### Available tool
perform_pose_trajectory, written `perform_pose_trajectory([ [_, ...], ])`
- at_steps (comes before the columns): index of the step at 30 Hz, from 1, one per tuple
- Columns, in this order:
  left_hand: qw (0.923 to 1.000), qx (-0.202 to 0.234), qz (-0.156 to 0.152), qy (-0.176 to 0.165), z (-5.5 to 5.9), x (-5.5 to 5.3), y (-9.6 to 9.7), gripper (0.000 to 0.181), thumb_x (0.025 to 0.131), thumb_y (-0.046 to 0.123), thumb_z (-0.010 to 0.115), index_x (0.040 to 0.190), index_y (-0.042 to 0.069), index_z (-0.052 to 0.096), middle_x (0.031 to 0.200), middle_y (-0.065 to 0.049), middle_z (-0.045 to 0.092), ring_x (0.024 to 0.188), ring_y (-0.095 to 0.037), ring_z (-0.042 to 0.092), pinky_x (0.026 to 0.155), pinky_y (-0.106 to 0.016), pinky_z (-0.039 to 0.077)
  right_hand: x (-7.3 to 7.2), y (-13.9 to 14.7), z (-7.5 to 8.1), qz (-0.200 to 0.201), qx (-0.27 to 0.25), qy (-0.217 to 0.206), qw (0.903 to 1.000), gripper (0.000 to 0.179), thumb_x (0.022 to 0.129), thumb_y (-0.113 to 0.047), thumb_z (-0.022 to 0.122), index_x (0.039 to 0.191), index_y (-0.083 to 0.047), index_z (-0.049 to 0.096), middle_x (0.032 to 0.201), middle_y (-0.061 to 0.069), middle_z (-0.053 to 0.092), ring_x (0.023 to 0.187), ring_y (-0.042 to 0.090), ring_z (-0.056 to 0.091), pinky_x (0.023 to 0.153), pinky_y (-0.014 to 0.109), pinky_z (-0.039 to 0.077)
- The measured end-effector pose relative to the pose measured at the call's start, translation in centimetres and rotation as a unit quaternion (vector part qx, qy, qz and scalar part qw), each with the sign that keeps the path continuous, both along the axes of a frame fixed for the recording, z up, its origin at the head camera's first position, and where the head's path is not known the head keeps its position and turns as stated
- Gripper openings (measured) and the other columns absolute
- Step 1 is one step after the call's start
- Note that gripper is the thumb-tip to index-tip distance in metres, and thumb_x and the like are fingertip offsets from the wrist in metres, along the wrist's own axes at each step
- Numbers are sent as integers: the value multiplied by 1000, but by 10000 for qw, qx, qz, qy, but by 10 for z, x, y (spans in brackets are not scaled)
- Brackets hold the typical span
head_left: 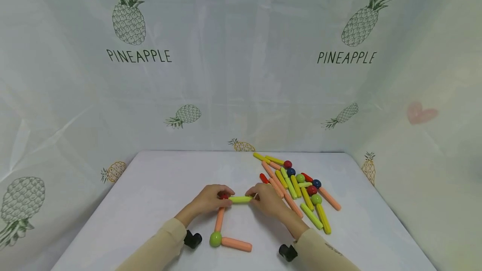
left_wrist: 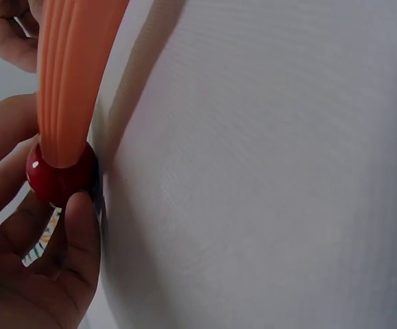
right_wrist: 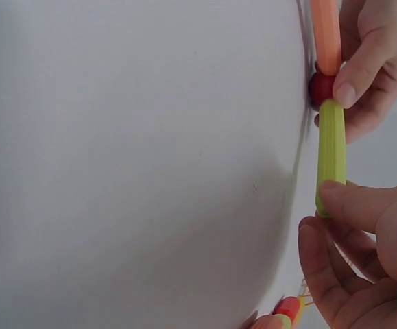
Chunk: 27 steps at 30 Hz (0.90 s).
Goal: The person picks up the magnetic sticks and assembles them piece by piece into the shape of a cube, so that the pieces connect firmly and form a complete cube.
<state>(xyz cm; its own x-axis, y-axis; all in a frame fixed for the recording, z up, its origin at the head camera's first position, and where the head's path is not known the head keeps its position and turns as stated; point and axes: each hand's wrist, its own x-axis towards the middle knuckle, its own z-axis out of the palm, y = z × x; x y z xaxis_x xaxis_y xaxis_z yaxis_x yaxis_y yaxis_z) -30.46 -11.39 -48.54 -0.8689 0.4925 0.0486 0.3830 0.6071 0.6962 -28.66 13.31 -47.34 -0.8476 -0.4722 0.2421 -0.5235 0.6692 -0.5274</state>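
My left hand [head_left: 211, 199] grips a red ball [left_wrist: 62, 177] between thumb and fingers. An orange stick [left_wrist: 75, 75] joins that ball and runs back to a green ball [head_left: 215, 239], from which a second orange stick [head_left: 236, 244] points right along the table. With thumb and fingertips my right hand [head_left: 266, 200] pinches the far end of a light green stick [right_wrist: 332, 147]. The stick's other end meets the red ball, as the right wrist view shows; how deep it sits cannot be seen.
Right of my hands lies a loose spread of yellow sticks [head_left: 306, 198], orange sticks [head_left: 293, 205] and light green sticks [head_left: 311, 216], with red balls [head_left: 311, 190], blue balls [head_left: 291, 172] and green balls [head_left: 316, 199]. Some are joined. A printed cloth [head_left: 241, 74] hangs behind the white table [head_left: 150, 187].
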Motion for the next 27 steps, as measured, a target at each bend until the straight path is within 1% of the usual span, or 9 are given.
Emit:
perform_pose_trajectory([
  [5, 9999, -80, 22, 135, -3, 1, 1, 21, 87, 27, 75, 106, 20, 74, 92, 10, 62, 85, -13, 53, 76, -33, 45, -1, -1, -2, -26, 31, -104, 9999, 18, 86, -3, 73, 104, -8, 76, 89, 3, 67, 74, 6, 55, 68, 22, 51],
  [8, 9997, -162, 29, 153, -4, 0, 0, 19, 88, 29, 74, 105, 22, 74, 91, 13, 61, 84, -11, 53, 76, -32, 45, 0, -1, -2, -65, 78, -187, 9998, 19, 86, -5, 74, 105, -9, 76, 90, 2, 67, 74, 6, 56, 68, 21, 50],
  [11, 9998, -165, -20, 130, -3, 2, 0, 19, 88, 29, 73, 106, 22, 74, 92, 14, 61, 84, -11, 53, 75, -32, 45, 1, 2, -2, -95, 146, -235, 9996, 20, 86, -5, 73, 105, -9, 76, 91, 0, 67, 77, 7, 58, 70, 22, 51],
  [15, 9998, -146, -71, 62, -2, 5, -2, 19, 89, 30, 72, 107, 23, 73, 95, 13, 61, 86, -11, 53, 77, -33, 45, 3, 14, 0, -129, 239, -199, 9994, 23, 87, -4, 71, 109, -11, 74, 96, -3, 68, 83, 10, 60, 74, 25, 52],
  [17, 9999, -144, -74, 26, -4, 5, -4, 19, 90, 31, 72, 107, 24, 73, 96, 13, 61, 87, -12, 53, 77, -34, 45, 5, 24, 4, -181, 200, -229, 9994, 24, 88, -2, 70, 110, -11, 74, 100, -1, 69, 86, 14, 60, 77, 28, 53],
  [19, 9999, -122, -62, -27, -5, 4, -7, 19, 89, 32, 72, 107, 26, 72, 97, 13, 61, 87, -12, 52, 78, -34, 45, 6, 37, 11, -373, 174, -280, 9988, 25, 88, -2, 70, 111, -12, 73, 103, 0, 69, 88, 15, 59, 77, 30, 53],
  [22, 9999, -79, -44, -111, -7, 4, -9, 18, 89, 33, 72, 106, 28, 71, 98, 12, 61, 89, -14, 52, 79, -35, 44, 5, 60, 21, -843, 151, -430, 9954, 23, 88, -5, 72, 110, -13, 74, 103, 1, 68, 89, 18, 58, 75, 32, 54],
  [24, 9998, -36, -45, -178, -7, 3, -10, 18, 89, 34, 72, 106, 28, 71, 99, 12, 61, 90, -14, 52, 81, -36, 43, 4, 78, 25, -1170, 264, -439, 9918, 21, 88, -9, 72, 108, -14, 74, 102, 0, 66, 89, 18, 58, 72, 31, 53],
  [27, 9997, -21, -74, -237, -8, 3, -12, 18, 89, 35, 71, 106, 29, 70, 100, 12, 61, 91, -15, 52, 81, -37, 43, 5, 106, 29, -1393, 408, -407, 9886, 20, 87, -11, 73, 108, -12, 73, 100, 2, 65, 87, 21, 57, 70, 32, 52],
])
